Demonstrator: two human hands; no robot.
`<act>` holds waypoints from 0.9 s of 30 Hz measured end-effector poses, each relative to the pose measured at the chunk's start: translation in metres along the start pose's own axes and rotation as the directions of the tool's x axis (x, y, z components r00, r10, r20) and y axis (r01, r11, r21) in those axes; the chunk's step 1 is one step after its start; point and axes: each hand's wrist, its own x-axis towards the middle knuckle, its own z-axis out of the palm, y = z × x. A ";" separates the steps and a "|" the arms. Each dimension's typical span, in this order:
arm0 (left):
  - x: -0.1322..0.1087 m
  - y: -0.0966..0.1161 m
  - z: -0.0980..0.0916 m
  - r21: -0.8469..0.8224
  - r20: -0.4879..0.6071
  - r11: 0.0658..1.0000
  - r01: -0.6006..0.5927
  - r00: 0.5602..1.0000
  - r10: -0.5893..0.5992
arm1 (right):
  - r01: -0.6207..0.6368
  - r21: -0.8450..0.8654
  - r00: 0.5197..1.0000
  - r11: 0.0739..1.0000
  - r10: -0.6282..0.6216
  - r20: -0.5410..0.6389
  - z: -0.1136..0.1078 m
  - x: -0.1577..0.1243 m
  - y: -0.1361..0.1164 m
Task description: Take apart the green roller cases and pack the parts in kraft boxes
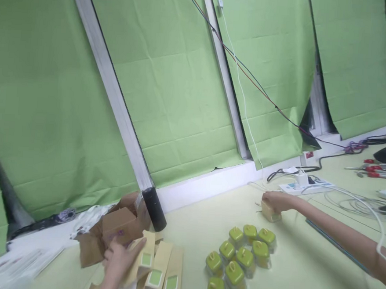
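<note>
At the lower left, my left hand (pixel 118 260) is closed on a beige paper box (pixel 145 259) with a green square on its end, its thumb lying along the box. More beige boxes (pixel 171 284) of this kind lie right beside it, overlapping one another. My right hand (pixel 276 201) reaches across the table at the right, fingers wrapped round a small beige box (pixel 271 215). Between the hands stand several clear containers with green lids (pixel 234 273), each lid with a small loop on top.
Behind my left hand are an open brown carton (pixel 119 223) and a black cylinder (pixel 154 208). White flat packs (pixel 22 267) lie at the far left. A power strip (pixel 304 185), cables (pixel 360 204) and red-handled tools (pixel 381 171) lie at the right. Green sheets (pixel 183 95) cover the wall.
</note>
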 end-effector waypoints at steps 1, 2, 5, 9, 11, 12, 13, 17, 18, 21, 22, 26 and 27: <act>-0.002 0.001 -0.001 0.021 -0.046 1.000 -0.006 0.999 0.006 | -0.008 -0.001 1.000 1.000 0.008 -0.008 -0.002 -0.002 -0.001; -0.006 0.004 0.001 0.028 -0.080 0.999 -0.017 0.997 0.019 | -0.014 -0.002 0.999 1.000 0.014 -0.030 -0.005 -0.003 -0.003; -0.033 0.025 0.012 -0.048 -0.061 0.978 -0.203 0.978 0.200 | -0.003 0.007 0.991 1.000 0.004 -0.137 -0.014 -0.005 -0.025; -0.095 0.067 0.035 -0.428 0.164 0.765 -0.482 0.791 0.590 | 0.130 0.040 0.955 0.991 -0.114 -0.274 -0.015 -0.010 -0.084; -0.122 0.083 0.045 -0.533 0.254 0.668 -0.519 0.654 0.712 | 0.219 0.046 0.926 0.975 -0.193 -0.324 -0.009 -0.016 -0.117; -0.132 0.088 0.049 -0.568 0.270 0.629 -0.531 0.601 0.752 | 0.260 0.043 0.909 0.965 -0.230 -0.349 -0.004 -0.019 -0.133; -0.139 0.090 0.053 -0.583 0.281 0.609 -0.537 0.571 0.772 | 0.299 0.038 0.890 0.954 -0.264 -0.373 0.001 -0.022 -0.148; -0.148 0.081 0.056 -0.433 0.330 0.677 -0.595 0.595 0.733 | 0.428 0.001 0.803 0.904 -0.380 -0.460 0.029 -0.030 -0.184; -0.148 0.077 0.055 -0.360 0.347 0.699 -0.618 0.607 0.715 | 0.462 -0.015 0.769 0.887 -0.409 -0.491 0.037 -0.031 -0.188; -0.150 0.065 0.049 -0.241 0.399 0.744 -0.623 0.635 0.661 | 0.552 -0.072 0.619 0.831 -0.466 -0.632 0.055 -0.036 -0.193; -0.150 0.061 0.049 -0.247 0.412 0.760 -0.601 0.645 0.644 | 0.575 -0.078 0.580 0.814 -0.474 -0.663 0.057 -0.039 -0.194; -0.153 0.042 0.057 -0.302 0.386 0.761 -0.574 0.657 0.648 | 0.611 0.031 0.663 0.791 -0.489 -0.567 0.049 -0.050 -0.204; -0.153 0.037 0.061 -0.299 0.355 0.737 -0.606 0.646 0.675 | 0.599 0.070 0.710 0.798 -0.489 -0.506 0.045 -0.050 -0.208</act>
